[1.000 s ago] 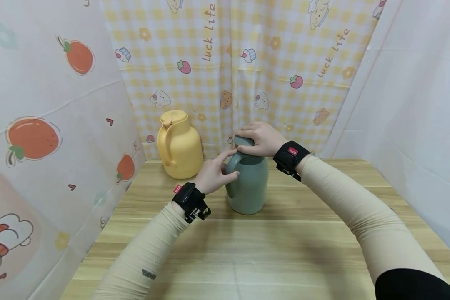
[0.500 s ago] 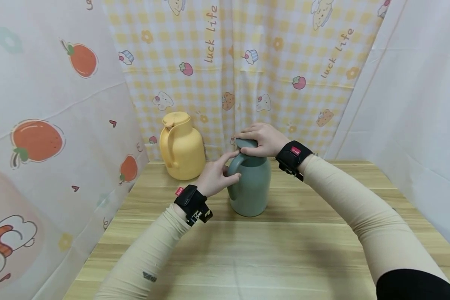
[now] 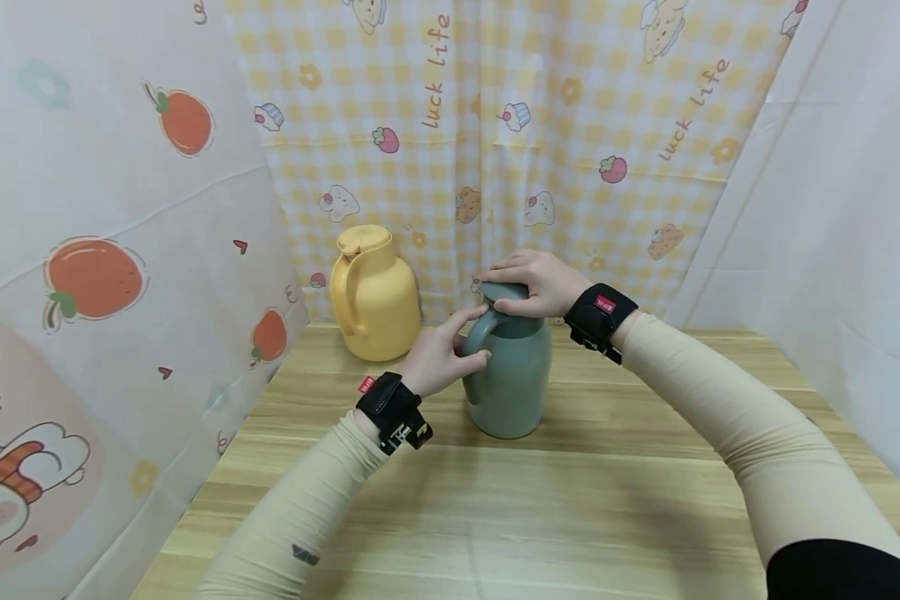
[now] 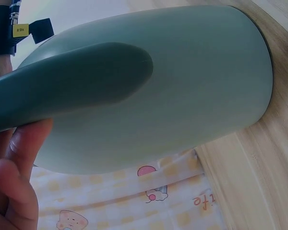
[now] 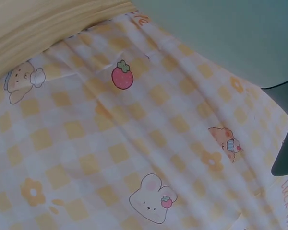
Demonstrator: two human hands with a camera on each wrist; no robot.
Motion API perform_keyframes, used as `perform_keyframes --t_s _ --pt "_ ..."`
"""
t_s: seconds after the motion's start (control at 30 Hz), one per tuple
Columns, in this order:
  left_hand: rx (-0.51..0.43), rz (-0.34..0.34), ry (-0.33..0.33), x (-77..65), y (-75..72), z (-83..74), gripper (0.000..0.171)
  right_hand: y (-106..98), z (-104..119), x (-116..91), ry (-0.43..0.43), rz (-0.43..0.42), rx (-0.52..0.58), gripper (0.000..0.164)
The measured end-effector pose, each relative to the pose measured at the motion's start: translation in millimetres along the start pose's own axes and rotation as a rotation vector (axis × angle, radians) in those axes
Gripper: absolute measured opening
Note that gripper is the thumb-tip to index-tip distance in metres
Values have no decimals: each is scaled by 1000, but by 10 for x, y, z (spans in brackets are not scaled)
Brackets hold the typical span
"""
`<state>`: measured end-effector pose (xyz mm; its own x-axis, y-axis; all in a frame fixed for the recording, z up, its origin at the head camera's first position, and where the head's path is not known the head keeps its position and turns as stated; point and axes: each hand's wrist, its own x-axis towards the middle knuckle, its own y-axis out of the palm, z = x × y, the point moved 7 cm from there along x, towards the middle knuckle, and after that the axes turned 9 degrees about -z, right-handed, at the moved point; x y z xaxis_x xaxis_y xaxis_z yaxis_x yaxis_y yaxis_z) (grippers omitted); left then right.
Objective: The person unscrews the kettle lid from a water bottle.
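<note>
- The left hand (image 3: 435, 357) grips the handle (image 3: 480, 335): the index finger lies up by its top, the thumb lower on the near side.
- The right hand (image 3: 546, 283) holds the lid (image 3: 501, 292) from above, fingers over the far edge and thumb along the near edge.
- The green jug (image 3: 512, 383) stands upright on the table (image 3: 540, 517), its body just right of the left grip and below the right one. The lid sits at its mouth, under the right fingers.
- The fingers cover much of the lid's edge, so whether it is fully seated or slightly raised is hard to tell.
- The step in hand looks like working the lid at the mouth while the other hand steadies the jug.
- To do it well, the left grip should take up any twist or pull through the handle, so that the base does not slide or rock.
- The right grip would do best with even pressure from both sides and movement in line with the mouth; a one-sided push could cock the lid.
- The left index finger lies close below the lid, so it is worth moving it lower on the handle to avoid a pinch.
- The yellow jug (image 3: 382, 308) stands beyond the left grip, to its left and apart from the green one, so it should not get in the way.
</note>
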<state>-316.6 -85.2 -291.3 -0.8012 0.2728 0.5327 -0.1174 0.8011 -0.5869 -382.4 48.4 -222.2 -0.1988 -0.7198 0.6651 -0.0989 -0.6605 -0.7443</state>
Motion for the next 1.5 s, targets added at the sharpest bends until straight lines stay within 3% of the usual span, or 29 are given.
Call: perform_keyframes --t_s 0.57,0.83,0.93,1.1,1.2,1.33,1.5 --pt "-16 9 -6 15 16 5 60 -34 11 -1 8 31 -15 40" --pt "20 -10 13 30 2 -10 58 -128 -15 1 175 145 -28 40" --pt "38 -15 7 27 1 -4 57 -274 0 -20 222 54 -42 44" --pt "40 -9 -4 21 -2 -12 58 -594 100 -157 302 -262 -24 41" --pt "36 7 -14 18 -4 -10 59 -662 220 -304 368 -388 3 32" --pt "33 51 -31 10 -13 4 63 -553 388 -514 512 -448 94 24" --pt "-69 158 -112 -38 -18 75 71 -144 527 -726 764 -394 433 32"
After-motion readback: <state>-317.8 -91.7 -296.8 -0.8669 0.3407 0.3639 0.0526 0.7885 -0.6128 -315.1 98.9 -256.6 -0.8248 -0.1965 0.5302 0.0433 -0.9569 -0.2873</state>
